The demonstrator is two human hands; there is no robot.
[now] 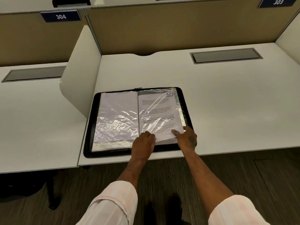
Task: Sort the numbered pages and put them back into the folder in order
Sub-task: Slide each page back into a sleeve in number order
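A black zip folder lies open at the front edge of the white desk. Its left side shows a crinkled clear sleeve over a blank white sheet. On the right side lies a printed page marked 10, partly under clear plastic. My left hand rests on the lower edge of the right side near the spine, its fingers curled over the bottom of the page. My right hand lies at the lower right corner, its index finger pressing down on the page there.
A white divider panel stands just left of the folder, with a second desk beyond it. A grey cable hatch is set into the desk at the back right. Tan partition walls carry labels 304 and 303.
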